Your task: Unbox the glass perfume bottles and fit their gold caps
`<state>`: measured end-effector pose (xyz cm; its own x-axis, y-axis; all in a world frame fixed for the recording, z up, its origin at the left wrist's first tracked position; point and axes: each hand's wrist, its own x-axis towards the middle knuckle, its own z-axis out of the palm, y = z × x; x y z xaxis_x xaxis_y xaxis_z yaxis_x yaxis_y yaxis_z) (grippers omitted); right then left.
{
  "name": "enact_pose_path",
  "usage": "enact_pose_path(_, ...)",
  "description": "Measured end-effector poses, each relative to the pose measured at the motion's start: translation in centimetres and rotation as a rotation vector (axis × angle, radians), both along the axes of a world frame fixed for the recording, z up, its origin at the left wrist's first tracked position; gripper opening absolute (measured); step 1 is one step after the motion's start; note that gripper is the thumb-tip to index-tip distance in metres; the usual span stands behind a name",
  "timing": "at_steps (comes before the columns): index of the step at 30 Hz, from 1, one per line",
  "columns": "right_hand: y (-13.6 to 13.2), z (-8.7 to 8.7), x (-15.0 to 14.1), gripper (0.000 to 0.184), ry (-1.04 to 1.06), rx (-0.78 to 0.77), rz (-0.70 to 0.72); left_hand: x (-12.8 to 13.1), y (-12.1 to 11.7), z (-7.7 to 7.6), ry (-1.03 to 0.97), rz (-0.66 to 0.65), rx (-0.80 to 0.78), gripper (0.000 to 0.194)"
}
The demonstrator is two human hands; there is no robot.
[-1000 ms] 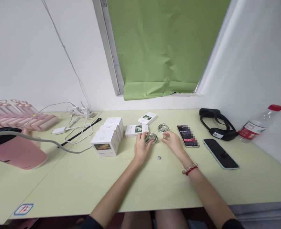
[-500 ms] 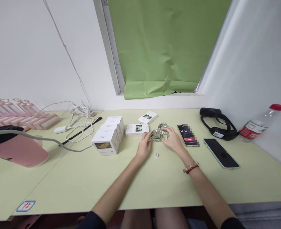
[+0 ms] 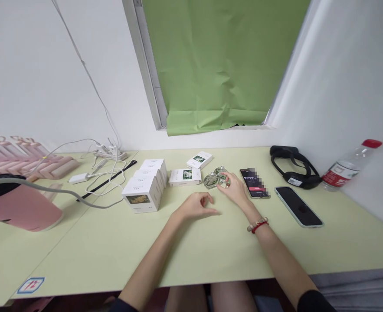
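Observation:
My left hand (image 3: 198,205) hovers low over the table, fingers curved and the thumb apart from them, with nothing visible between. The small pale purple disc seen earlier does not show now; the left hand covers the area where it lay. Two round, clear glass pieces (image 3: 213,178) lie together on the table, partly overlapping in view; their exact kind I cannot tell. My right hand (image 3: 235,189) holds the right-hand side of the glass with thumb and forefinger, and a small brownish spot shows between its fingers. Two flat white boxes (image 3: 185,176) with flower pictures lie just left of the glass.
A row of white cartons (image 3: 142,190) stands to the left. On the right lie a phone showing a timer (image 3: 253,184), a second phone (image 3: 298,207), a black headset (image 3: 293,169) and a bottle (image 3: 347,170). Cables (image 3: 113,173) and a pink cup (image 3: 22,208) occupy the left.
My left hand has let go of the glass and drawn back toward me, over where the purple disc lay. My right hand has stayed at the glass.

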<state>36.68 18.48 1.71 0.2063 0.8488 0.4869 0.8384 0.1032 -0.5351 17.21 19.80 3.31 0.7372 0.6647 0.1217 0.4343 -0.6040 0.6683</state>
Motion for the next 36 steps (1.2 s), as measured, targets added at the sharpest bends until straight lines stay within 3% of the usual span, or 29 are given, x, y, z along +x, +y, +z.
enact_pose_path(5, 0.3, -0.6, -0.4, 0.042, -0.083, 0.043, 0.084, 0.3, 0.1, -0.6, 0.032, -0.05, -0.04, 0.036)
enact_pose_path(10, 0.2, -0.8, -0.9, 0.042, -0.106, 0.062, 0.066, 1.6, -0.5, -1.7, -0.047, -0.019, 0.08, 0.021)
enact_pose_path(15, 0.3, -0.7, -1.1, 0.028, -0.09, 0.08, -0.017, 2.6, -1.2, -2.4, -0.088, -0.015, 0.183, 0.018)
enact_pose_path(21, 0.7, -0.8, -0.4, 0.029, -0.013, 0.098, -0.148, 2.6, -1.3, -2.4, -0.09, 0.025, 0.208, 0.019)
enact_pose_path(28, 0.5, -0.5, -0.3, 0.033, 0.177, 0.156, -0.195, 2.6, -1.1, -2.2, -0.288, 0.2, -0.004, 0.009)
enact_pose_path(33, 0.5, 1.1, 0.6, 0.027, 0.7, 0.335, -0.137, 2.6, -0.2, -1.8, -0.489, 0.371, -0.244, 0.032)
enact_pose_path(36, 0.3, 1.8, 0.7, 0.027, 0.793, 0.362, -0.013, 2.4, 0.5, -1.4, -0.582, 0.393, -0.393, 0.047)
